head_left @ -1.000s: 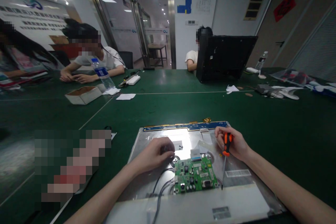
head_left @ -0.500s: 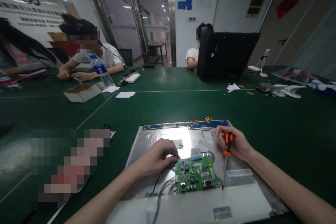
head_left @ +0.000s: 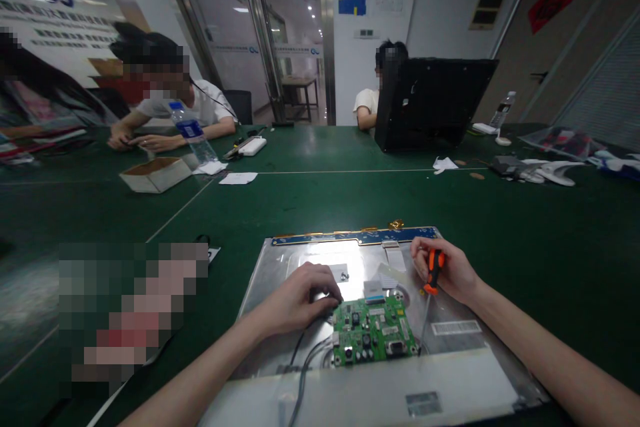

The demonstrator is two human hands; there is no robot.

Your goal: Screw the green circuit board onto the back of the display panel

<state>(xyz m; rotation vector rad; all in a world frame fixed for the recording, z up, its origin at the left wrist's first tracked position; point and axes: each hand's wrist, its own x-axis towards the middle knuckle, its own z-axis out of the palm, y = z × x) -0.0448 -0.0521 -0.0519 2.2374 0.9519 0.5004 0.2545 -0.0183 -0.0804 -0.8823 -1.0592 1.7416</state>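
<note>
A green circuit board (head_left: 373, 330) lies on the back of a silver display panel (head_left: 280, 273). My left hand (head_left: 313, 297) rests at the board's upper left corner, fingers curled and pressed together; what the fingertips pinch, if anything, is hidden. My right hand (head_left: 450, 267) is closed around the orange and black handle of a screwdriver (head_left: 434, 273). Its shaft points down, with the tip beside the board's lower right corner. Grey cables (head_left: 305, 373) run from the board's left side. Small screws (head_left: 345, 276) lie on the panel above the board.
A green table (head_left: 320, 193) carries an open box (head_left: 157, 175), a water bottle (head_left: 193, 133) and white paper (head_left: 239, 178). Opposite stands a black monitor housing (head_left: 435, 103). Gloves (head_left: 547, 171) lie at right. Several people sit around the table.
The screwdriver's tip has shifted slightly left, closer to the board's lower right corner. My left hand stays at the board's upper left corner.
</note>
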